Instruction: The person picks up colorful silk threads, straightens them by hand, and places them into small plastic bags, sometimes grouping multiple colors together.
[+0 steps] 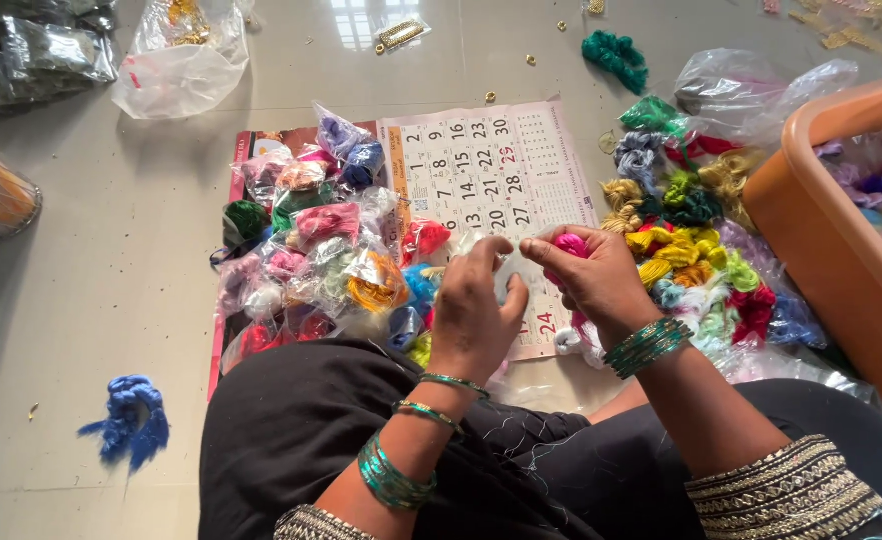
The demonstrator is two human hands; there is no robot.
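Note:
My right hand point(593, 277) holds a small bright pink thread bundle point(570, 243) above a calendar sheet point(496, 190) spread on the floor. My left hand point(473, 313) is right beside it, fingers pinched at a thin clear plastic bag point(506, 262) that is hard to make out between the two hands. Green bangles ring both wrists. Left of my hands lies a heap of bagged thread bundles point(316, 250) in many colours. To the right is a pile of loose thread skeins point(686, 235), yellow, green, red and blue.
An orange plastic tub point(831, 240) stands at the right with more thread inside. A loose blue skein point(131, 420) lies on the floor at the left. Clear plastic bags point(183, 55) and small gold pieces point(401, 35) sit farther back. My dark-clothed lap point(301, 440) fills the foreground.

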